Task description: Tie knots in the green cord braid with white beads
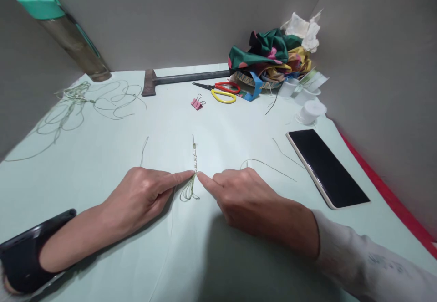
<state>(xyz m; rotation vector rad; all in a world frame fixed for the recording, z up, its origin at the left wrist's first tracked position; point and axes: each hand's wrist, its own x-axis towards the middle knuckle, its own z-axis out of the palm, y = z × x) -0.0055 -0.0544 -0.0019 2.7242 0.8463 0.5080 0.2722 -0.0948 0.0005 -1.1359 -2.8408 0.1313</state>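
A short beaded cord piece lies upright in the middle of the table, pale beads along it and a bunch of thin green loops at its lower end. From the left, my left hand reaches in, its index fingertip at the lowest beads and the other fingers curled. My right hand mirrors it, index fingertip close to the same spot. A thin cord end sticks out beyond my left hand, another cord end beyond my right. Both hands look closed on these cords; my thumbs are mostly hidden.
Behind lie a hammer, scissors, a pink binder clip and bundled fabric. Tangled green cord and a bottle are at left. White thread spools and a phone sit at right.
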